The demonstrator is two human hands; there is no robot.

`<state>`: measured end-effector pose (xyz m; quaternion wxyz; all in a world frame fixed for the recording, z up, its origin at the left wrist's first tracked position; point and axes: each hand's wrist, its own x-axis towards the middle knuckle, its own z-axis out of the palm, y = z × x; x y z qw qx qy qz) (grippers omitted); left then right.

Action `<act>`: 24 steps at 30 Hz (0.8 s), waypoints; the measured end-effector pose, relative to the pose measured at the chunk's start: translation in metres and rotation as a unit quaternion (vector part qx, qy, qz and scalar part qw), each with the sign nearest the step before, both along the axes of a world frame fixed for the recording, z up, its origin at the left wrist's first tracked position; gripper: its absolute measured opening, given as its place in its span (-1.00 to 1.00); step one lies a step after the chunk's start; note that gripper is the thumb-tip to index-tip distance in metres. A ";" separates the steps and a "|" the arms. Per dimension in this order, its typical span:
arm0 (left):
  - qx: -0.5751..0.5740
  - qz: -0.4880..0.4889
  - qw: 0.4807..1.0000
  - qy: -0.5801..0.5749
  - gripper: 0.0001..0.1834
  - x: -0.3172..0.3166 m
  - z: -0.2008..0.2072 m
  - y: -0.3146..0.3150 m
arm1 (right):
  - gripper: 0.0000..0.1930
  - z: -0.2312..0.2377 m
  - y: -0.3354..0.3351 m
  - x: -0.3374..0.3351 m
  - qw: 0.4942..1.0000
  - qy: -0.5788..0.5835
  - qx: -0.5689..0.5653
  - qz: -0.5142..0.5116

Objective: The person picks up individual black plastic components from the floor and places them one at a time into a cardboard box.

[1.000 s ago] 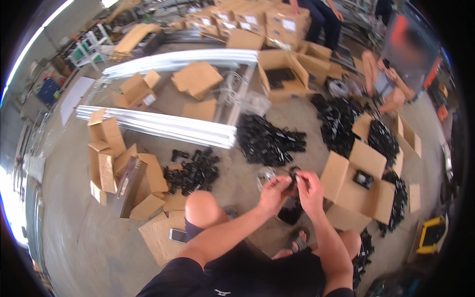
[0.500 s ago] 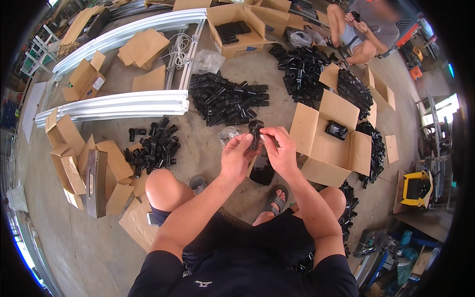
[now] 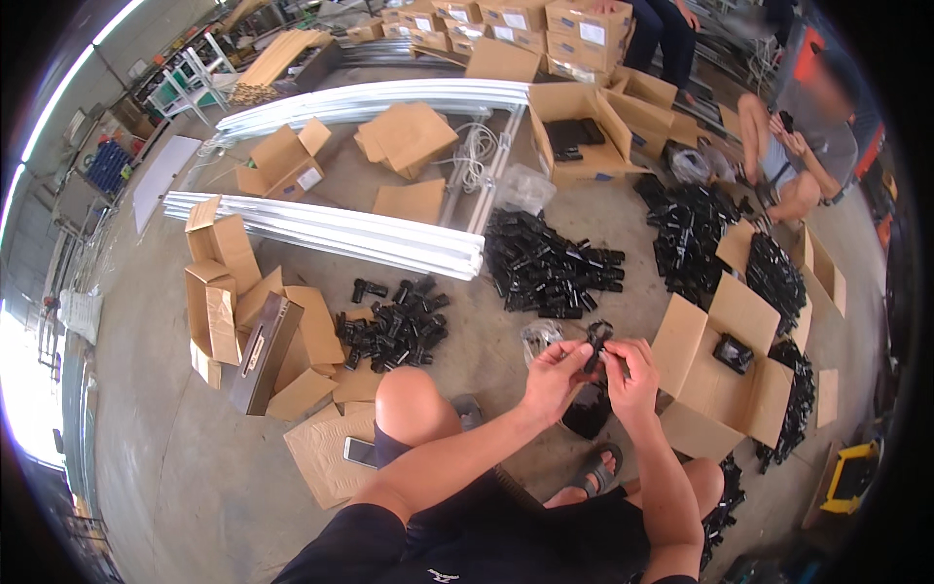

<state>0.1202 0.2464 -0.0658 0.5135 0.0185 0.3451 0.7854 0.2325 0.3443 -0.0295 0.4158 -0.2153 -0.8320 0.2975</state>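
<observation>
Between both hands, in front of my knees, is a small black plastic fitting (image 3: 594,337). My left hand (image 3: 556,378) grips it from the left with thumb and fingers. My right hand (image 3: 632,378) pinches it at its right side; the fingers cover part of it. Just beyond the left hand lies a crumpled clear plastic bag (image 3: 540,337). Below the hands, by my sandal, sits a black item or lined container (image 3: 587,413), partly hidden. Left of my knee is a small heap of black fittings (image 3: 397,326).
A larger heap of black fittings (image 3: 550,265) lies ahead, with another (image 3: 689,238) further right. An open carton (image 3: 696,428) stands at my right. Long white metal profiles (image 3: 331,234) cross the floor. A phone (image 3: 360,451) rests on cardboard. A co-worker (image 3: 817,146) sits at far right.
My view has swung left and up, so the scene sits further right and lower. Stacked cartons and another person's dark trouser legs now show at the back. Both hands still hold the fitting.
</observation>
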 end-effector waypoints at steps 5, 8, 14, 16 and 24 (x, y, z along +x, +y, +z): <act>0.004 -0.014 0.999 0.033 -0.86 -0.003 0.000 -0.006 | -0.91 -0.001 -0.004 -0.003 0.999 -0.044 0.021 -0.012; 0.000 -0.032 0.999 0.037 -0.87 0.003 0.001 -0.007 | -0.89 -0.008 0.002 0.007 0.991 -0.105 0.075 -0.029; -0.003 -0.036 0.999 0.009 -0.87 0.002 -0.006 -0.005 | -0.87 0.007 0.005 0.010 0.992 -0.116 0.046 -0.010; -0.004 -0.031 0.999 0.011 -0.87 0.001 -0.006 -0.005 | -0.85 0.025 -0.005 0.007 0.993 -0.113 -0.043 -0.009; -0.019 -0.047 0.999 0.004 -0.90 0.010 -0.005 -0.007 | -0.85 -0.002 0.002 0.010 0.985 -0.168 0.024 -0.027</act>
